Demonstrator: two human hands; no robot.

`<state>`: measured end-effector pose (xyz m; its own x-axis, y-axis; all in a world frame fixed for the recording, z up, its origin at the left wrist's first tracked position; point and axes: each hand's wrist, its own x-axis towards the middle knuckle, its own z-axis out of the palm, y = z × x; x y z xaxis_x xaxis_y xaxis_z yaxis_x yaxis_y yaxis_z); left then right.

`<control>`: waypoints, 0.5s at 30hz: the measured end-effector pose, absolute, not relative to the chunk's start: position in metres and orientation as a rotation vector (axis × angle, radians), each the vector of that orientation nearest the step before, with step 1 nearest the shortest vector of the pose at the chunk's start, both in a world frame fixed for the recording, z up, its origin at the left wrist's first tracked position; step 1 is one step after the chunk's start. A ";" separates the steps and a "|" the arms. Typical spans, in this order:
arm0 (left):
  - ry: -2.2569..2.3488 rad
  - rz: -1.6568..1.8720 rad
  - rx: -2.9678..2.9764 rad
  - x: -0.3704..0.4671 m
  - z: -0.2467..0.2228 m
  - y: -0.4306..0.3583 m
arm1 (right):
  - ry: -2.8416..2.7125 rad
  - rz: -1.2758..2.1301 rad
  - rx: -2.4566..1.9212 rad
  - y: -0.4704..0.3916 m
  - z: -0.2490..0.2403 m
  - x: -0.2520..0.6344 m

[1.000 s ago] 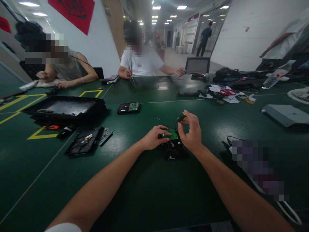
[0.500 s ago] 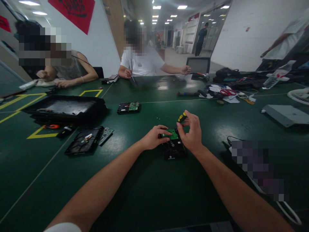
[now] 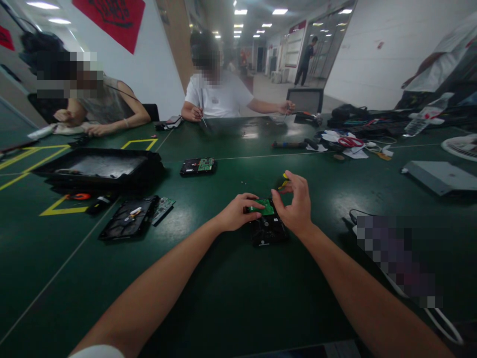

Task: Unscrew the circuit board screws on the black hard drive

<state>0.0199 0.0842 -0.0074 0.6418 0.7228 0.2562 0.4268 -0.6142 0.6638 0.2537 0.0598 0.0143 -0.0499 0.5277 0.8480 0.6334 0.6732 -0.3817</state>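
Observation:
A black hard drive point(image 3: 269, 231) with a green circuit board point(image 3: 267, 206) at its far end lies on the green table in front of me. My left hand point(image 3: 241, 213) grips its left side, with fingers resting over the board. In my right hand point(image 3: 296, 205), the thumb and fingers pinch a screwdriver point(image 3: 282, 182) by its black and yellow handle. It stands tilted above the drive's far right corner, and its tip is hidden by the hand.
To the left lie an opened drive casing point(image 3: 128, 219), a loose circuit board point(image 3: 163, 211) and black trays point(image 3: 100, 166). Another hard drive point(image 3: 198, 166) sits farther back. A grey metal box point(image 3: 439, 176) is at right. Two people sit across the table, one holding thin tools.
The screwdriver handle has turned between my right fingers, showing its yellow differently. My left hand and the hard drive stay in place. A person in the far background has shifted.

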 end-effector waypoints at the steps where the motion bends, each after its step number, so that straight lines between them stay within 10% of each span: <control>1: 0.894 0.695 2.298 0.020 -0.007 0.084 | -1.714 -0.105 -0.944 0.060 0.014 0.254; 15: 0.890 0.703 2.293 0.020 -0.006 0.083 | -1.679 -0.076 -0.935 0.060 0.013 0.251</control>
